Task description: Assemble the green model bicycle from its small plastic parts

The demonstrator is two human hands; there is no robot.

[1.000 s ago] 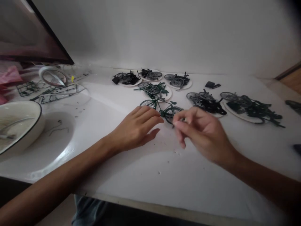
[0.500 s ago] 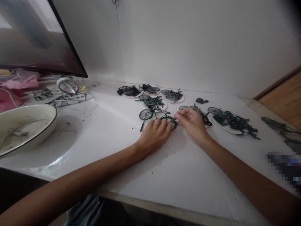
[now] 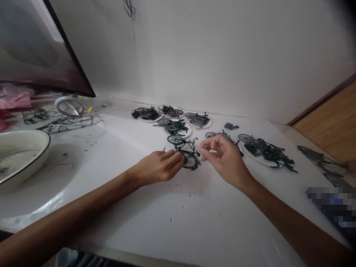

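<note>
A small dark green model bicycle [image 3: 188, 151] is tilted between my two hands over the white tabletop. My left hand [image 3: 164, 165] is closed, its thumb and fingers pinching the bicycle's lower left side near the closer wheel. On the other side, my right hand [image 3: 225, 155] has thumb and forefinger pinched together right by the bicycle's dark end; anything between these tips is too small to make out. Just behind, a white round plate [image 3: 189, 132] carries more green bicycle parts [image 3: 174, 126].
More round plates with dark model bicycle parts [image 3: 267, 150] stand along the wall. A cream basin [image 3: 41, 142], a tape roll [image 3: 58, 105] and part frames [image 3: 69, 124] lie left, below a screen [image 3: 41, 55]. A finished-looking model bicycle [image 3: 324, 161] and a blurred-out object [image 3: 330, 207] are right.
The bicycle has turned and come slightly closer to me. My left hand has shifted from on top of it to its left side. The camera view has moved a little.
</note>
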